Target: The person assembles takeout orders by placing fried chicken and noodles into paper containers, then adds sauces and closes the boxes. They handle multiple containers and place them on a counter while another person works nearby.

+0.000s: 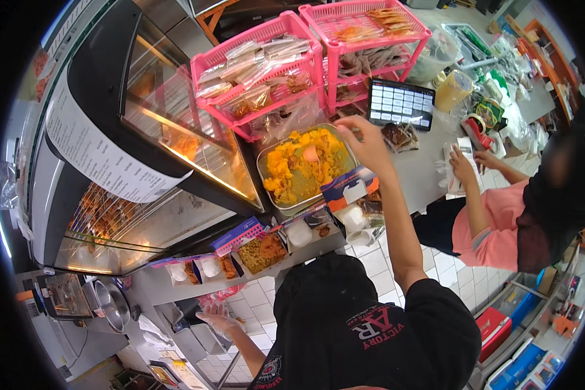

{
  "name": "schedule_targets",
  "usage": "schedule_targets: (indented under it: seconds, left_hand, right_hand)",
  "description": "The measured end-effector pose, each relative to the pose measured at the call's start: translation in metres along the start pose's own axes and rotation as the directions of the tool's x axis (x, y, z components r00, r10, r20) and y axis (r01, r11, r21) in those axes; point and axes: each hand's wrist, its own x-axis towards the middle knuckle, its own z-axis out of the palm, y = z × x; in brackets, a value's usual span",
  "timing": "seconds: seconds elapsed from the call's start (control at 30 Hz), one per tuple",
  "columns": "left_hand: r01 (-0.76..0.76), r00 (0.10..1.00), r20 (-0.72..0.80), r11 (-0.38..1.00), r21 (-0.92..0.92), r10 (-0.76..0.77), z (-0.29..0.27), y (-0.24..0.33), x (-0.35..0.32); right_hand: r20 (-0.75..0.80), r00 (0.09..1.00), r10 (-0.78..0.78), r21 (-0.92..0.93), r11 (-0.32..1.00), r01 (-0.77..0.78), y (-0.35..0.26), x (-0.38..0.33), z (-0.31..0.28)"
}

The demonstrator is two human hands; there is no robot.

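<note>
My right hand [368, 144] is reached out over the right edge of a metal tray [274, 207]. Its fingers are curved and look apart, nothing shows in them, and I cannot tell whether they touch the rim. Yellow-orange food [305, 172], perhaps rice, lies in the tray, with a pinkish piece [311, 153] on top. My left hand [218, 320], in a clear plastic glove, is held low at the left, open and holding nothing. Between my body and the tray, a row of open food boxes [261, 253] holds rice, browned pieces and white wrapped bundles [299, 233]. A purple-and-orange box flap [351, 188] stands under my right forearm.
A lit glass display case [182, 149] stands at the left. Pink basket racks [260, 71] with packets are behind the tray, beside a tablet [402, 104]. At the right, a co-worker in a pink top [494, 221] handles a white item. Metal bowls [114, 305] sit lower left.
</note>
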Motion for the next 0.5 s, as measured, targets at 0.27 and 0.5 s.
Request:
schedule_targets:
  seconds: [0.27,0.5]
  left_hand:
    - [-0.014,1.000,0.012,0.971,0.239,0.011,-0.039,-0.093,-0.033]
    - [0.227,0.966,-0.009,0.833,0.504,-0.258,-0.077,-0.167,-0.060]
  right_hand:
    - [-0.072,0.988,0.139,-0.249,0.956,-0.153,0.102,0.072,-0.030]
    - [0.084,0.986,0.147,-0.356,0.928,-0.108,0.179,0.063,-0.005]
